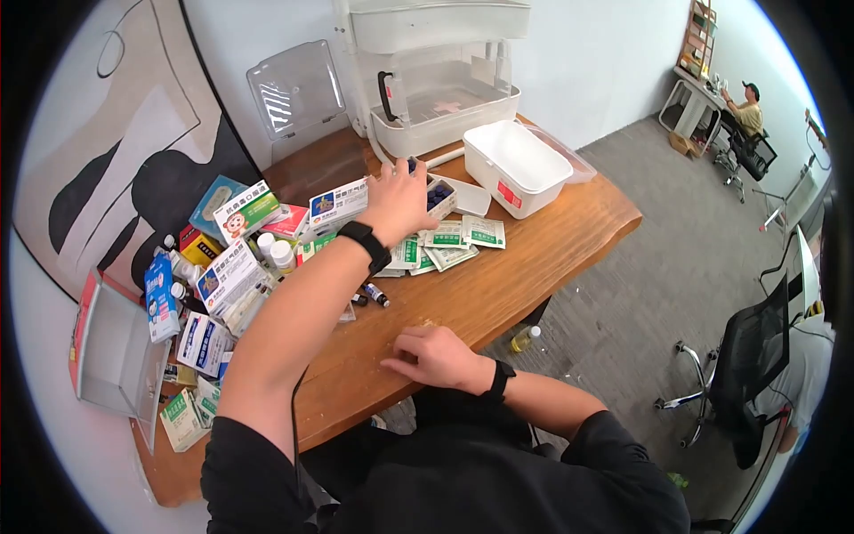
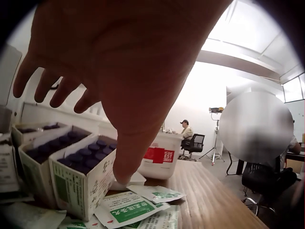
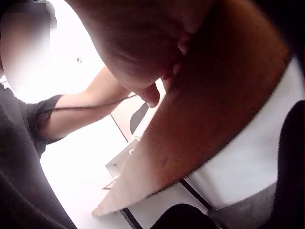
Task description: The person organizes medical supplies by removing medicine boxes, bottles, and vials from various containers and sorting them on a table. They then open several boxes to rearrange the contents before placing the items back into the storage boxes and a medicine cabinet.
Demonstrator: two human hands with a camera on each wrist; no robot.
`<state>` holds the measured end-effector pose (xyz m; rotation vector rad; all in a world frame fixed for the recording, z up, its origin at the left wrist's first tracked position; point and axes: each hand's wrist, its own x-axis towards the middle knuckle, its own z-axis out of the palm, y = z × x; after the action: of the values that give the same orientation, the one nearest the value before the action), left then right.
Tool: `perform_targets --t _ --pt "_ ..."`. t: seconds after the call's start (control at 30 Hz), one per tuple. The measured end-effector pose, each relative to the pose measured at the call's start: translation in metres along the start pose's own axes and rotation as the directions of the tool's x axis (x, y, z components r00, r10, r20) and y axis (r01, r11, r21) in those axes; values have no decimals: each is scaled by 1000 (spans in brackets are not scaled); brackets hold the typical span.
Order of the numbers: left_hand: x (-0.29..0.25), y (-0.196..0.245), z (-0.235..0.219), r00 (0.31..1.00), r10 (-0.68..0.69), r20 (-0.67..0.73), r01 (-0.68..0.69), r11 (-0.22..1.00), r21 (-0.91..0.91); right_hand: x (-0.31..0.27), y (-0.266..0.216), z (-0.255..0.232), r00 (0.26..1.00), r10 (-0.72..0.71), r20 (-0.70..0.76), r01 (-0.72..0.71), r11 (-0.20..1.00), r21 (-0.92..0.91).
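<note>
My left hand (image 1: 400, 200) reaches over small open cartons (image 2: 71, 186) packed with dark-capped vials (image 2: 90, 155). Its fingers are spread above and past them, and the thumb hangs down right beside the nearest carton in the left wrist view. One carton (image 1: 442, 206) shows to the right of this hand in the head view; the hand covers the others. Green-and-white sachets (image 1: 483, 232) lie scattered just below. At the front edge of the table, my right hand (image 1: 433, 356) rests with loosely bent fingers and holds nothing.
Medicine boxes (image 1: 236, 278) and white bottles (image 1: 283, 256) crowd the wooden table's (image 1: 551, 249) left side. A white tub (image 1: 520, 169) stands at the back right, before a rolling shelf cart (image 1: 436, 27). Loose vials (image 1: 377, 295) lie near the left forearm. A bottle (image 1: 525, 338) is on the floor.
</note>
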<state>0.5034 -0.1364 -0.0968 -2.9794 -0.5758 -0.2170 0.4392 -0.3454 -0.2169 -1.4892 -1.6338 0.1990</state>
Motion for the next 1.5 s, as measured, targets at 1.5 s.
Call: perform_targets --t 1.5 --pt "-378 -57 40 901 -422 -105 228 666 -710 106 71 -209 883 268 -384 -421 815 -399"
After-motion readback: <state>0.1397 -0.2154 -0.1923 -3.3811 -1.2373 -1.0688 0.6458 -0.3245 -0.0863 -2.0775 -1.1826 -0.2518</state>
